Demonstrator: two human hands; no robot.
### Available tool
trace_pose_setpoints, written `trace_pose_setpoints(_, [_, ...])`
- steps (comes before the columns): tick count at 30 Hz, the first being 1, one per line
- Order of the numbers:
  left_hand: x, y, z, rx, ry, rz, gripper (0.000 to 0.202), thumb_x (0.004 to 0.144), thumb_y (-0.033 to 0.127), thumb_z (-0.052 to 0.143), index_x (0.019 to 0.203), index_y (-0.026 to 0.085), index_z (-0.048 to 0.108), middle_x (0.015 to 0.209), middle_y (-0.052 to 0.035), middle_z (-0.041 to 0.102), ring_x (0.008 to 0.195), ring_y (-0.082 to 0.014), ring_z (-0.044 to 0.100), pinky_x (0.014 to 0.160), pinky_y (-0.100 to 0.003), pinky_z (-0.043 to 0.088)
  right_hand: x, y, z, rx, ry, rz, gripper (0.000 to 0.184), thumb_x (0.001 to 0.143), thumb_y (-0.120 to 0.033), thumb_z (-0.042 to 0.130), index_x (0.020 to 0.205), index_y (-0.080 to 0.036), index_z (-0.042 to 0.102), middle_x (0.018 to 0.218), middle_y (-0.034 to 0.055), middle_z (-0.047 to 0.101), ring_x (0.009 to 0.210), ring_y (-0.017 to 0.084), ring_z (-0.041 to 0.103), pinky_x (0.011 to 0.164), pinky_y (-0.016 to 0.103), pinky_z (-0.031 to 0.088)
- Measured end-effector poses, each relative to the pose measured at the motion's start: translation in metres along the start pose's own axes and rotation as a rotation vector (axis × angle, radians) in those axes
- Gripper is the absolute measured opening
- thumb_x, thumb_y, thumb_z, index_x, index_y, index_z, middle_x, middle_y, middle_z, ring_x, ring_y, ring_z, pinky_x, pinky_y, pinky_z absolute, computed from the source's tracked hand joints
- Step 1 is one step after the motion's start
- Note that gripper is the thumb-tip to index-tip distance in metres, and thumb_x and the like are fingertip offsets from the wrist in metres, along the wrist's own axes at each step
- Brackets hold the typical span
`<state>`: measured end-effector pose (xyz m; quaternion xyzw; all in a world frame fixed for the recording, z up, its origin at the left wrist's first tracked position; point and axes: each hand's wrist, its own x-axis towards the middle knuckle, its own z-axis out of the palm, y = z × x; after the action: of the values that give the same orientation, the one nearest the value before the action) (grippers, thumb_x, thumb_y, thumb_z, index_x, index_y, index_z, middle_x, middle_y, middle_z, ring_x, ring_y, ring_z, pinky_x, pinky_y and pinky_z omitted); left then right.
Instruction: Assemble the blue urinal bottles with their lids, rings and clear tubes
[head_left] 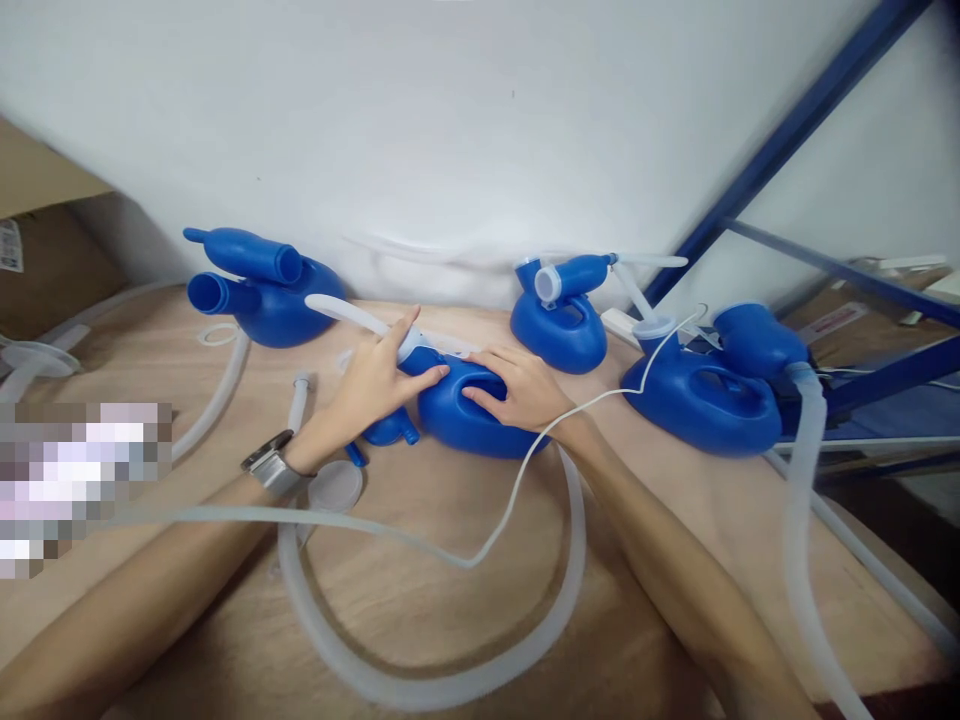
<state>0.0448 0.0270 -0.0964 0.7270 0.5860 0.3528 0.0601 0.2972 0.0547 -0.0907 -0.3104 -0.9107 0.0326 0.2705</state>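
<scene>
A blue plastic urinal bottle (457, 425) with a looped handle lies on the wooden table in the middle of the head view. My left hand (379, 375) is closed around its neck, thumb along the blue shoulder, beside a white cap (412, 343). A short pale tube (346, 308) sticks out past that hand to the upper left. My right hand (525, 385) grips the bottle's handle, its thumb at the handle opening. Below my left hand rests a smaller blue part (386, 430), partly hidden. A round translucent lid (335, 487) lies next to my left wrist.
More blue urinal bottles stand at the back left (289, 305), back right (559, 335) and right (701, 405). A translucent hose (435, 693) curves across the front. A white cord (517, 480) crosses above my right wrist. Cardboard boxes (52, 270) and a blue metal frame (787, 140) flank the table.
</scene>
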Motion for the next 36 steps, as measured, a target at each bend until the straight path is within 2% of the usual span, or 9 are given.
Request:
trace_pose_setpoints(2, [0.000, 0.000, 0.001, 0.013, 0.020, 0.007, 0.092, 0.088, 0.064, 0.075, 0.163, 0.016, 0.049, 0.070, -0.0008, 0.064, 0.070, -0.0266, 0.067, 0.078, -0.039, 0.056, 0.000, 0.000, -0.001, 0.001, -0.009, -0.006, 0.040, 0.101, -0.037, 0.066, 0.135, -0.016, 0.071, 0.123, 0.0148, 0.078, 0.113, 0.031, 0.074, 0.100, 0.046, 0.060])
trace_pose_setpoints(6, [0.002, -0.004, 0.004, 0.003, 0.045, 0.027, 0.089, 0.089, 0.063, 0.073, 0.161, 0.017, 0.051, 0.087, -0.0060, 0.076, 0.077, -0.0274, 0.071, 0.086, -0.040, 0.057, 0.001, 0.004, -0.001, 0.015, -0.024, -0.006, 0.037, 0.102, -0.031, 0.063, 0.136, -0.019, 0.071, 0.126, 0.0134, 0.078, 0.116, 0.031, 0.073, 0.101, 0.047, 0.060])
trace_pose_setpoints(11, [0.004, -0.009, 0.006, -0.073, 0.046, 0.035, 0.084, 0.087, 0.061, 0.073, 0.158, 0.020, 0.055, 0.113, -0.0092, 0.081, 0.106, -0.0336, 0.075, 0.103, -0.045, 0.055, 0.001, 0.008, -0.001, 0.043, -0.053, 0.004, 0.037, 0.105, -0.033, 0.060, 0.138, -0.022, 0.070, 0.126, 0.0123, 0.078, 0.116, 0.031, 0.073, 0.101, 0.047, 0.060])
trace_pose_setpoints(15, [0.006, -0.011, 0.006, -0.169, 0.039, 0.044, 0.084, 0.087, 0.052, 0.074, 0.161, 0.021, 0.052, 0.139, -0.0121, 0.074, 0.124, -0.0354, 0.071, 0.111, -0.047, 0.054, 0.000, 0.009, -0.001, 0.068, -0.055, 0.005, 0.038, 0.106, -0.035, 0.058, 0.140, -0.022, 0.070, 0.127, 0.0129, 0.077, 0.115, 0.030, 0.074, 0.100, 0.047, 0.060])
trace_pose_setpoints(20, [0.008, -0.012, 0.008, -0.339, -0.013, 0.027, 0.079, 0.088, 0.049, 0.073, 0.159, 0.020, 0.054, 0.144, -0.0145, 0.071, 0.128, -0.0361, 0.069, 0.116, -0.053, 0.051, 0.000, 0.011, -0.001, 0.086, -0.064, 0.008, 0.038, 0.106, -0.036, 0.059, 0.141, -0.025, 0.071, 0.127, 0.0116, 0.077, 0.113, 0.030, 0.074, 0.101, 0.048, 0.061])
trace_pose_setpoints(25, [0.005, -0.008, 0.010, -0.306, 0.017, 0.045, 0.081, 0.093, 0.049, 0.069, 0.165, 0.019, 0.046, 0.159, -0.0153, 0.060, 0.141, -0.0367, 0.060, 0.121, -0.053, 0.045, 0.000, 0.010, -0.003, 0.089, -0.053, 0.014, 0.038, 0.105, -0.035, 0.061, 0.139, -0.022, 0.072, 0.128, 0.0129, 0.078, 0.116, 0.030, 0.075, 0.103, 0.047, 0.061])
trace_pose_setpoints(28, [0.001, -0.005, 0.008, -0.269, 0.010, 0.050, 0.086, 0.093, 0.053, 0.071, 0.167, 0.021, 0.042, 0.154, -0.0135, 0.064, 0.138, -0.0373, 0.062, 0.118, -0.051, 0.048, -0.001, 0.010, -0.004, 0.093, -0.056, 0.042, 0.038, 0.104, -0.035, 0.062, 0.139, -0.024, 0.071, 0.132, 0.0110, 0.078, 0.121, 0.030, 0.074, 0.105, 0.048, 0.060])
trace_pose_setpoints(33, [-0.009, -0.006, 0.006, -0.151, 0.102, -0.005, 0.086, 0.090, 0.060, 0.078, 0.163, 0.026, 0.049, 0.122, -0.0090, 0.077, 0.100, -0.0296, 0.075, 0.097, -0.043, 0.059, -0.003, 0.009, -0.002, 0.077, -0.050, 0.079, 0.040, 0.104, -0.037, 0.062, 0.142, -0.026, 0.069, 0.133, 0.0101, 0.077, 0.122, 0.031, 0.073, 0.105, 0.048, 0.059])
trace_pose_setpoints(36, [-0.015, -0.007, 0.007, -0.112, 0.167, -0.003, 0.078, 0.088, 0.064, 0.079, 0.154, 0.025, 0.059, 0.123, -0.0095, 0.078, 0.104, -0.0305, 0.075, 0.097, -0.042, 0.058, -0.004, 0.008, 0.000, 0.056, -0.042, 0.096, 0.040, 0.105, -0.038, 0.061, 0.142, -0.025, 0.068, 0.132, 0.0104, 0.077, 0.120, 0.030, 0.074, 0.104, 0.047, 0.060])
